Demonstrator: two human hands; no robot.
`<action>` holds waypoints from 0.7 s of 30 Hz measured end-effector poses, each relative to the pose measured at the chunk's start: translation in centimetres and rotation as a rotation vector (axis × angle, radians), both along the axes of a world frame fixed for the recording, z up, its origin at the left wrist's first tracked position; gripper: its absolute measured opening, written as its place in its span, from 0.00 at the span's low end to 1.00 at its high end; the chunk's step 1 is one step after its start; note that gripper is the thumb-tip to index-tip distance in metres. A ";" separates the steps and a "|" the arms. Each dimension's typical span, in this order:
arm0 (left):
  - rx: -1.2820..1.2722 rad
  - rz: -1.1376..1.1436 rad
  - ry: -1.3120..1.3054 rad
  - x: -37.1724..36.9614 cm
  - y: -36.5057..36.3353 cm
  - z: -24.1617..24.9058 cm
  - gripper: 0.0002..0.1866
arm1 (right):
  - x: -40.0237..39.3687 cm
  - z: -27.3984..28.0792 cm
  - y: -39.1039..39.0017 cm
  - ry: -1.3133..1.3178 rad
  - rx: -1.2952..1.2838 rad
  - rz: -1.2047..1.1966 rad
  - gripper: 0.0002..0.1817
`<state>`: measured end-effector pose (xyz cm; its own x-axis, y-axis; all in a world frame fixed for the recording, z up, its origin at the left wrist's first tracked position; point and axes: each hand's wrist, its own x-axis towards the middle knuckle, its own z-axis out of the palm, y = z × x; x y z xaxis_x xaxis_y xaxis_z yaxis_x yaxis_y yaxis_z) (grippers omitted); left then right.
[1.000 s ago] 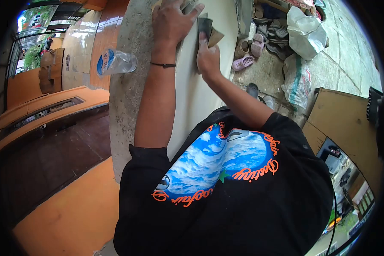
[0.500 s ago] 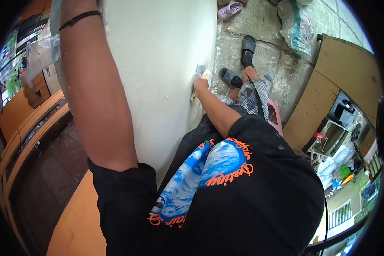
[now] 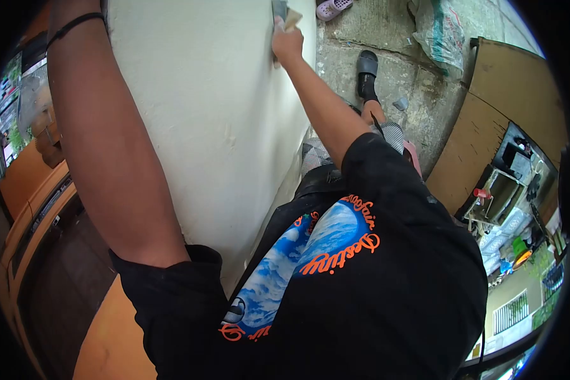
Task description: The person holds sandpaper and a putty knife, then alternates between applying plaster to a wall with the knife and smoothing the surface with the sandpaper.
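Note:
My right hand (image 3: 287, 45) is closed round a flat scraper-like tool (image 3: 280, 10) with a pale handle or block, near the top centre of the view. The tool is against the right-hand edge of a smooth, off-white surface (image 3: 196, 95). My left arm reaches up along the left side of that surface, a black band on its wrist. The left hand itself lies beyond the top edge of the view.
Concrete ground (image 3: 405, 88) lies at the right, with a lilac clog (image 3: 331, 7), a white and green sack (image 3: 442, 35) and my sandalled foot. Brown board (image 3: 481, 114) stands farther right. Orange framing (image 3: 19, 234) curves along the left.
My right hand has moved up along the edge of the pale surface with the tool in it. My left arm has shifted left, and the whole view has shifted a little.

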<state>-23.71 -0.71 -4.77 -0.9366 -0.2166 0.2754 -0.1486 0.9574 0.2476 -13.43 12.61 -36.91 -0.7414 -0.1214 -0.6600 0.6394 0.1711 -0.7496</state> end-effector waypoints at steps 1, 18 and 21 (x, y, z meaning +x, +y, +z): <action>-0.050 0.077 -0.017 0.0 0.2 0.1 0.31 | 4.3 -3.4 0.8 -0.098 0.142 -0.045 0.27; -0.528 -0.175 -0.141 0.6 -3.4 1.4 0.25 | 11.6 -11.6 3.4 -0.399 0.230 0.144 0.29; -0.625 -0.276 -0.199 -0.3 -3.6 1.9 0.26 | 22.3 -14.8 7.7 -0.698 0.164 0.182 0.31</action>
